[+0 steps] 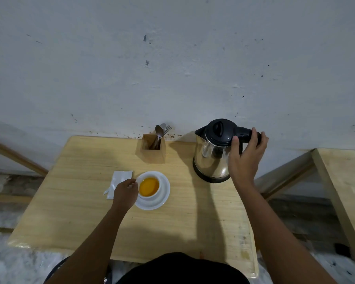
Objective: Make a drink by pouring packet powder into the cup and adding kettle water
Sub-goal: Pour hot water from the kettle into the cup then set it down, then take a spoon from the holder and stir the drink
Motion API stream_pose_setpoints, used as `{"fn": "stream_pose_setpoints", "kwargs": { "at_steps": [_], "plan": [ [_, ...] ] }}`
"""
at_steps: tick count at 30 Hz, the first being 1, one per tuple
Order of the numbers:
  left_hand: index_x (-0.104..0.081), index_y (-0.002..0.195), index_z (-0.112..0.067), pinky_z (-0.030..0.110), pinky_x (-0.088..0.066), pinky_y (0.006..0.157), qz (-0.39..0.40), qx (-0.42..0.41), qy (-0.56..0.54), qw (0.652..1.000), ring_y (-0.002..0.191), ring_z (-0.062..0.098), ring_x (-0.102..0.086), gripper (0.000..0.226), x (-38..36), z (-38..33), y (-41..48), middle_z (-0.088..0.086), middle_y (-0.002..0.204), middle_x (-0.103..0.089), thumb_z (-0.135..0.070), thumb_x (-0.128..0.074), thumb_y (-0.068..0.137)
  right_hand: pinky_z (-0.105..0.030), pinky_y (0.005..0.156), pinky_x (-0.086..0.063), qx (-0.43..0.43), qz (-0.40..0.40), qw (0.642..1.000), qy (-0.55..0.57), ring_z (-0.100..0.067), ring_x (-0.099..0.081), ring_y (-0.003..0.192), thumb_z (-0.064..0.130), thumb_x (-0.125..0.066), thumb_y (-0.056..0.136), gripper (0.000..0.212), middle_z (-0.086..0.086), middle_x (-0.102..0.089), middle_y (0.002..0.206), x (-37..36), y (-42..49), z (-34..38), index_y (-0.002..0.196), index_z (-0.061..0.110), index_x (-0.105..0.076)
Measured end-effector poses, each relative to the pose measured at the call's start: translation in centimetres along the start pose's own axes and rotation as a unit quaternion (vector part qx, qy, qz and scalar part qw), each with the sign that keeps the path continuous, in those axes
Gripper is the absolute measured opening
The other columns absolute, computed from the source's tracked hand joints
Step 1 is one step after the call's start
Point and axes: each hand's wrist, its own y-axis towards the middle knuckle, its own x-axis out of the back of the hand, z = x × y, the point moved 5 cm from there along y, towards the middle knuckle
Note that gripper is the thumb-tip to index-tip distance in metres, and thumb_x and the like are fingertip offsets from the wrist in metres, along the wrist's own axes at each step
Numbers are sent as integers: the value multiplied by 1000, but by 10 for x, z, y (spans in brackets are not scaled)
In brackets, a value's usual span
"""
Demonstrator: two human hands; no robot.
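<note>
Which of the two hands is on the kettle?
The right hand, its fingers curled round the black handle of the steel kettle. The left hand is at the white cup of orange drink instead, apparently pinching its handle.

The wood table holds four things. A shiny kettle stands at the back right. A small wood box stands at the back middle. A white saucer sits nearer the front. A white packet lies flat just left of it.
</note>
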Motion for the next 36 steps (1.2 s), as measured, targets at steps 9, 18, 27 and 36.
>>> {"fn": "stream_pose_setpoints", "kwargs": {
  "at_steps": [9, 18, 27, 36],
  "plan": [
    [-68, 102, -2, 27, -39, 77, 41, -25, -14, 999, 85, 19, -57, 24, 2, 7, 3, 6, 92, -66, -12, -49, 93, -60, 113, -27, 89, -49, 993, -59, -32, -23, 142, 40, -59, 91, 51, -12, -31, 151, -12, -26, 46, 134, 15, -51],
    [-69, 105, -13, 36, -52, 78, 169, 13, -88, 982, 85, 26, -65, 20, 11, 20, 25, 4, 90, -68, -19, -59, 89, -27, 76, -44, 57, 317, 942, -98, -13, -59, 98, 38, -58, 91, 28, 6, -62, 117, -157, -61, 99, 114, 23, -63],
    [-66, 113, -9, 26, -49, 64, 251, -9, -68, 966, 67, 15, -61, 26, 15, 22, 39, 4, 97, -66, -18, -58, 90, -28, 75, -45, -86, 298, 941, -134, -23, -63, 103, 41, -61, 90, 37, -1, -67, 115, -223, -26, 76, 120, 21, -57],
    [-66, 116, -9, 27, -44, 74, 265, -34, -77, 961, 86, 23, -62, 30, 13, 29, 44, 13, 111, -68, -22, -56, 90, -26, 60, -40, -34, 222, 944, -240, -20, -56, 77, 38, -56, 94, 20, 1, -68, 87, -221, -29, 89, 95, 26, -72]
  ]
}}
